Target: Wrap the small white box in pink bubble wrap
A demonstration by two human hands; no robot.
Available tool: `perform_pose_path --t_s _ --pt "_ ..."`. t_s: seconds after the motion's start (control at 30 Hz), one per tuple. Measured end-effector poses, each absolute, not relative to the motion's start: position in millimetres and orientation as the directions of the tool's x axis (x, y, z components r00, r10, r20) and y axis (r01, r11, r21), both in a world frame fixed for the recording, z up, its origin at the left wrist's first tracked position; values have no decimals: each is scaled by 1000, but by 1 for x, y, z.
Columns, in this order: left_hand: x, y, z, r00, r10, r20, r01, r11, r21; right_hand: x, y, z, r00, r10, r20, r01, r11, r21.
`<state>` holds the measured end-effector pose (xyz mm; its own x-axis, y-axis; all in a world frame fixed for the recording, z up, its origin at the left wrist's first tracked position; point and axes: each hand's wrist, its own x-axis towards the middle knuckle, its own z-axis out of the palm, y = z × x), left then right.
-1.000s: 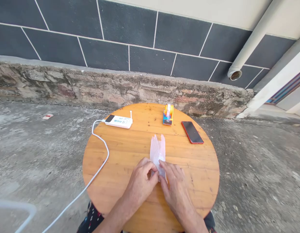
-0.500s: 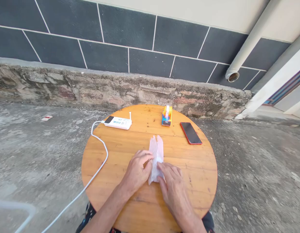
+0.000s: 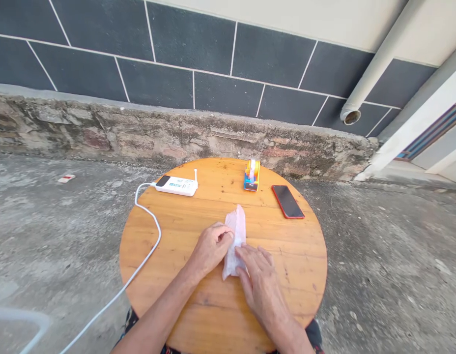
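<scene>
Left hand (image 3: 209, 248) of the seated person: thumb and forefinger drawn together in a pinch on the left edge of a folded sheet (image 3: 236, 237), the other fingers curled under. Right hand (image 3: 259, 273): fingers extended and loosely parted, fingertips laid on the lower right part of the same sheet, pressing rather than gripping. The sheet, pale pink to whitish and partly see-through, lies flat on the round wooden table (image 3: 294, 270), between the hands, its long side running away from the person. From where I stand, I cannot tell plastic film from soft tissue. Handling: judged by its creases and thinness, it should be very light, limp and easily shifted, likely to slide on the smooth boards or lift in a draught, and liable to tear or crumple if pulled hard. Best hold: a fingertip pinch at an edge or corner, with the other hand flat on the body as anchor; the narrow far end, free of fingers, offers a second grip. Beyond it: a tape dispenser (image 3: 252, 176); to its right, a red-edged phone (image 3: 288, 202); to its left, a white device (image 3: 176, 186) with its cable (image 3: 154, 223).
</scene>
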<state>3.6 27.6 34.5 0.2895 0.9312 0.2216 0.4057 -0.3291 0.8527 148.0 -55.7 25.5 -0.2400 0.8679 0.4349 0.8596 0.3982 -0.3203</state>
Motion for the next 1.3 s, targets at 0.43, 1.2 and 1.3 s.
perform_pose_path --t_s 0.43,1.2,1.3 --pt "27 50 32 202 979 5 381 -83 921 149 -55 38 -284 890 356 857 402 -321" --pt "11 50 27 149 982 119 596 -185 782 156 -42 51 -367 897 246 833 434 -343" --pt "4 36 37 156 972 175 590 -234 773 156 -40 57 -371 902 219 841 427 -332"
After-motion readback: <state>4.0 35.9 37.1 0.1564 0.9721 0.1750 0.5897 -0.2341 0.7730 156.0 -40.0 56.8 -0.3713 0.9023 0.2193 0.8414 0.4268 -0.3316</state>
